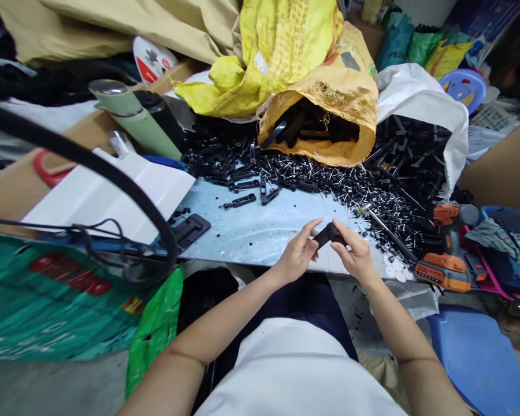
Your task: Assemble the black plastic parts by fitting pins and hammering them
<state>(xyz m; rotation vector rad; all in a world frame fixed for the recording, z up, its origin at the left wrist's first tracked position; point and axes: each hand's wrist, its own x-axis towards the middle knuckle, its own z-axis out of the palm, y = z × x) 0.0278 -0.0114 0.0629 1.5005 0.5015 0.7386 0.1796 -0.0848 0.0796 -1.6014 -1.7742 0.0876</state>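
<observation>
A short black plastic part (327,235) is held between both hands above the table's front edge. My left hand (298,252) is closed on its left end, thumb and fingers on either side. On its right end my right hand (353,249) pinches with thumb and forefinger. The part tilts up to the right, and its underside is hidden. Beyond the hands, several similar black parts (240,200) lie on the light blue tabletop (234,228). To the right of them spreads a heap of small black pieces with metal pins (325,178).
A hammer (387,228) lies right of my hands, beside an orange cordless drill (446,260). White discs (398,268) sit near the edge. An orange sack (320,153) of black parts opens toward me. A black cable (125,185) arcs across the left, before a green bottle (134,115).
</observation>
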